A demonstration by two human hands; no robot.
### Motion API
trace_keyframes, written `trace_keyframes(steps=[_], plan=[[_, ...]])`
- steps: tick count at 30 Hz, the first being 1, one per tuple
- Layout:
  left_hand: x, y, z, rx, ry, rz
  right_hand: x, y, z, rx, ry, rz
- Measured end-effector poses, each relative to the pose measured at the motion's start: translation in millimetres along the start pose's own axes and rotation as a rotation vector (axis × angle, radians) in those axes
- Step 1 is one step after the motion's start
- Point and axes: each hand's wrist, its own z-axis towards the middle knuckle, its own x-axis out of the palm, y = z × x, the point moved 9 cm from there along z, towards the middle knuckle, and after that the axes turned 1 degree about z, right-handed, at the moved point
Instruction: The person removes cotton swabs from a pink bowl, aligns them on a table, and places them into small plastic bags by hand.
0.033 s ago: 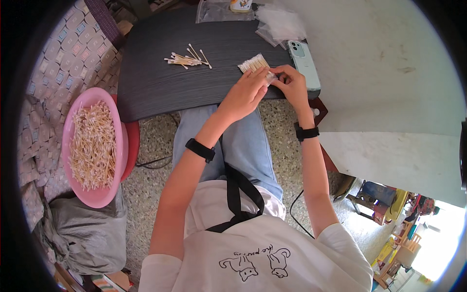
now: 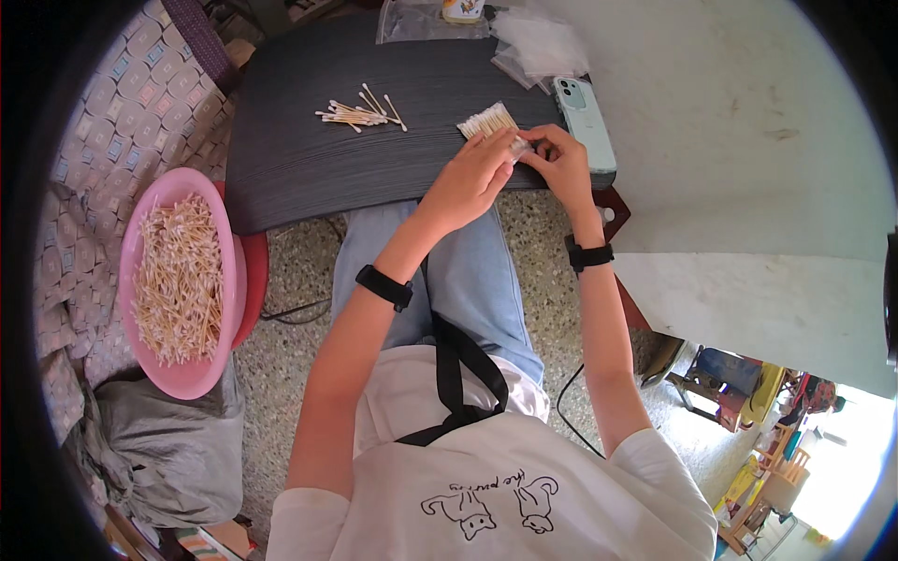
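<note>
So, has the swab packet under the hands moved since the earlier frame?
No, no visible shift: the swab packet keeps its place against the black tabletop.

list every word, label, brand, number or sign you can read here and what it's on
White top: a short line of dark lettering by two cat drawings; I won't copy it out.
Yellow-and-white container: printed, any words too small to read.
Pale green phone: any marking too small to read.
Swab packet: no lettering visible.
</note>
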Motion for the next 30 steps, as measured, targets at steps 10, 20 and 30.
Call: trace_keyframes(steps=[10,20,30], plan=[[-2,1,2,0.043,-0.048,-0.009,-6,35,-42,-0.081,-0.317,-0.13],[0,-8,0,0.125,-0.092,0.097,2,36,-51,-0.083,-0.45,-0.327],[2,-9,-3,0.154,-0.114,0.179,16,44,-42,-0.085,-0.387,-0.592]])
